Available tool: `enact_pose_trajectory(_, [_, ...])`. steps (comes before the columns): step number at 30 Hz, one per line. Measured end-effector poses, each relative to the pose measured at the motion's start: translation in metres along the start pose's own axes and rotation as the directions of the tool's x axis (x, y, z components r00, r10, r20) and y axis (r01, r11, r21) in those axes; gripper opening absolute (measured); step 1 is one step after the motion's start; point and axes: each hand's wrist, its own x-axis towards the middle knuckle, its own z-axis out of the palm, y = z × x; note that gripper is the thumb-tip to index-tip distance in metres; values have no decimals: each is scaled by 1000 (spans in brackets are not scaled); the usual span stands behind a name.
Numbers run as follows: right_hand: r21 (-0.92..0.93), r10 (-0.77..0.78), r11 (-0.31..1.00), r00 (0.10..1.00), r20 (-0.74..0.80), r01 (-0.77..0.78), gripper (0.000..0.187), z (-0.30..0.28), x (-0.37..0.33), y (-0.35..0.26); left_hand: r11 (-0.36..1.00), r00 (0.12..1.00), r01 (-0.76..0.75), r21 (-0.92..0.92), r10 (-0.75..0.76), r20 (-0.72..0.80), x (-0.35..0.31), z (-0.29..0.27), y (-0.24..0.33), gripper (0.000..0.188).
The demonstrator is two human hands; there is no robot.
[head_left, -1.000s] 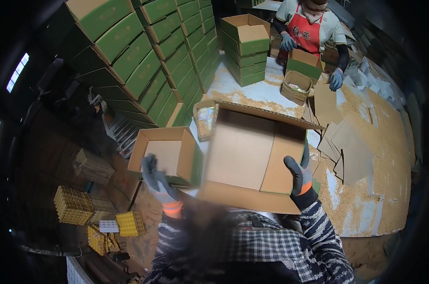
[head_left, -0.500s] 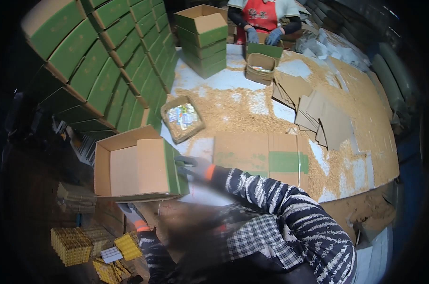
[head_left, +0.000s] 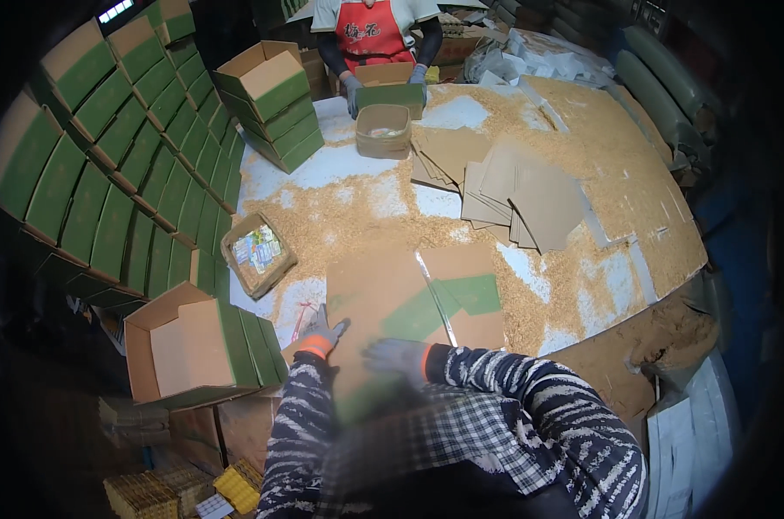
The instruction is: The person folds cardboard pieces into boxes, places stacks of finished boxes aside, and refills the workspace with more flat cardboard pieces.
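Note:
A flat brown carton (head_left: 370,298) with green patches and a shiny strip across it lies in front of me, its near side smeared by motion. At its left edge is my left hand (head_left: 321,333), gloved in grey with an orange cuff, thumb and fingers apart. My right hand (head_left: 396,357), in the same kind of glove and slightly blurred, rests flat over the carton's near half, fingers stretched out. Left of my left hand stands an open green-and-brown box (head_left: 193,346). Beyond it, a woven basket (head_left: 275,281) holds small colourful packets.
Green boxes (head_left: 106,182) are stacked high on the left, with another stack (head_left: 275,112) behind. Opposite, a person in a red apron (head_left: 370,35) holds a green box (head_left: 392,99) behind a second basket (head_left: 383,143). Cardboard sheets (head_left: 543,203) lie right of centre among scattered husks.
My right hand has left the open box's side and moved onto the flat carton. My left hand has come from below the box to the carton's left edge. The view has shifted.

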Motion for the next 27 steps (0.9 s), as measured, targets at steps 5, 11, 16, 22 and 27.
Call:
enact_pose_trajectory(5, [7,274,944,773,-573,-330,71,-166,-24,27,986,990,-140,94,142,-13,-31,-132,76,62])
enact_pose_trajectory(11, [-285,138,872,757,-639,-399,59,-220,-38,48,836,814,-429,341,522,-257,-78,-168,171,46])
enact_pose_trajectory(16, [-296,-157,950,668,-727,-99,31,-197,-74,49,825,822,-565,16,561,99,-66,-196,165,36])
enact_pose_trajectory(22, [131,-10,986,813,-582,106,12,-251,-90,17,860,803,-511,12,482,-349,-8,-191,134,38])
enact_pose_trajectory(27, [-91,273,951,940,-203,-295,27,-198,-84,18,513,536,-842,-165,761,-365,-34,-138,227,34])
